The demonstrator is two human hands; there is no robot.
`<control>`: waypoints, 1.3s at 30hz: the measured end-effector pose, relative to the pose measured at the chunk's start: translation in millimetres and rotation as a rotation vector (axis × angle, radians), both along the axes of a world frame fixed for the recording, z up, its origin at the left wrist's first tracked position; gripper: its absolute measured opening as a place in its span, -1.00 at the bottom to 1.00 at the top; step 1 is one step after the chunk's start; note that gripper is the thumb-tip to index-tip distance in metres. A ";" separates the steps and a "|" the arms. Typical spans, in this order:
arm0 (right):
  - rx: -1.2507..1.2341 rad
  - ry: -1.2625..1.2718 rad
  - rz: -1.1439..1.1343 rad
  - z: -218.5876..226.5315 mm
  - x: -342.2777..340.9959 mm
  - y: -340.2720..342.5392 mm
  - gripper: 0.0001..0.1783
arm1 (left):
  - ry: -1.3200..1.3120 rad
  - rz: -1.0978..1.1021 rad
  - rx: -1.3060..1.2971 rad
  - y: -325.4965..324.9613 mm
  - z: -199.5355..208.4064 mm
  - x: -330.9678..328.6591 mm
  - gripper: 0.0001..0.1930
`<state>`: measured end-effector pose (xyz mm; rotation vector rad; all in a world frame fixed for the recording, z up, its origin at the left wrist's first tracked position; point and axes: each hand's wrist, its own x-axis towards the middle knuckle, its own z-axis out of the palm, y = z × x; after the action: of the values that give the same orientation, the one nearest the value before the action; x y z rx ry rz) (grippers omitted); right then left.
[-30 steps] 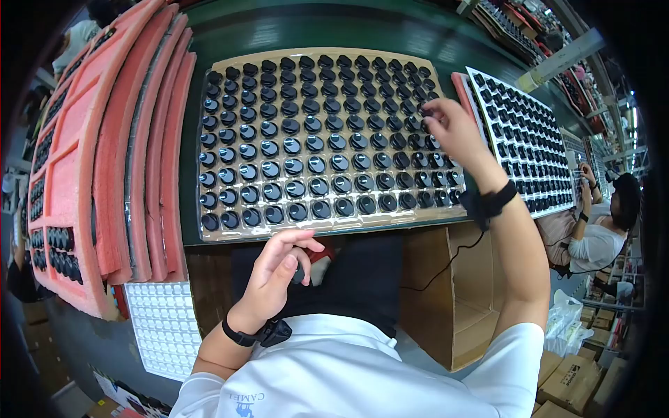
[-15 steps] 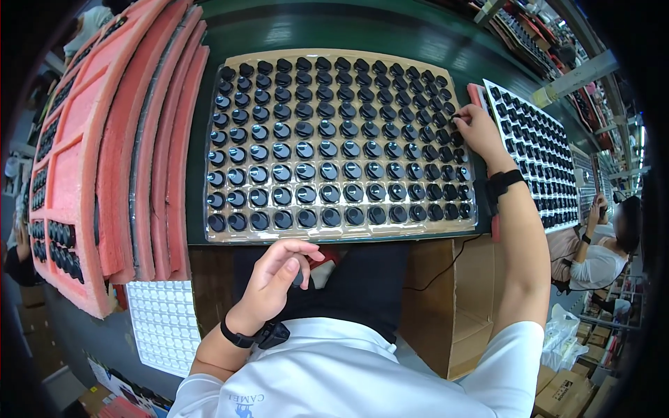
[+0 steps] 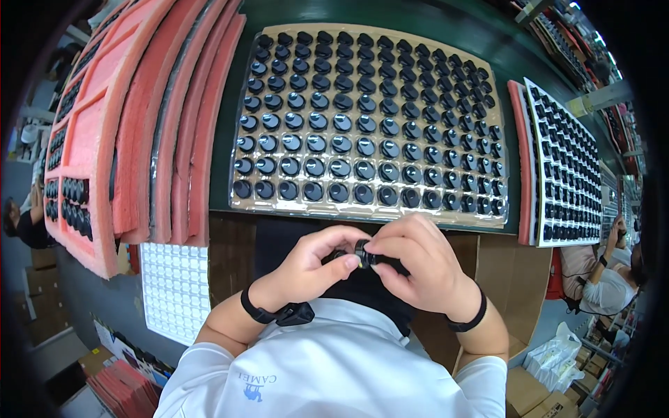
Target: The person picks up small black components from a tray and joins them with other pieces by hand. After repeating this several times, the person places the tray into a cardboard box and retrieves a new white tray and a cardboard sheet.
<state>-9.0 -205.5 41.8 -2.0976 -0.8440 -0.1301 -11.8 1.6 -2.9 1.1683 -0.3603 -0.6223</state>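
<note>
In front of my body, just below the table's near edge, both hands meet around a small black round part (image 3: pixel 362 253). My left hand (image 3: pixel 310 266) is closed on its left side, the thumb pressed near it. My right hand (image 3: pixel 421 263) pinches its right side between thumb and fingers, which hide much of it. Another dark shape shows inside the left fingers, too covered to make out. Beyond the hands lies a clear plastic tray (image 3: pixel 369 213) over brown card, holding rows of black round parts with glossy tops.
Pink foam trays (image 3: pixel 132 139) stand stacked at the left, with a white celled tray (image 3: pixel 174 292) below them. On the right, a white tray (image 3: pixel 535 111) of black parts rests against pink foam. Cardboard boxes (image 3: pixel 498 279) sit under the green table (image 3: pixel 306 15). A co-worker (image 3: pixel 606 279) is at far right.
My right hand has come from the tray's right edge to my left hand, which has closed from a loose curl. Both now grip the black part. The view has shifted.
</note>
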 end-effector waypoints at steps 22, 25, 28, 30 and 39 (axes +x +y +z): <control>1.313 1.007 -0.074 -45.8 -28.2 23.2 -0.62 | 0.122 0.040 -0.223 3.4 -6.9 2.6 -0.53; 1.316 1.026 -0.100 -48.5 -28.1 24.2 -0.62 | 0.110 0.054 -0.198 2.8 -6.1 1.4 -0.53; 1.261 0.959 -0.108 -49.3 -27.8 22.9 -0.64 | 0.102 0.092 -0.169 2.2 -5.1 -0.5 -0.55; 1.233 0.927 -0.110 -47.0 -28.4 23.3 -0.65 | 0.012 0.150 -0.065 1.2 -7.1 -3.2 -0.59; 0.517 0.370 -0.225 -44.1 -27.8 31.5 -0.74 | -0.500 0.254 0.160 -5.2 -5.9 -5.6 -0.61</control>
<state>-36.8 -174.1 -2.3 -1.6466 -0.3056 -0.0664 -17.4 -3.6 -8.8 1.4943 -0.5803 -0.1300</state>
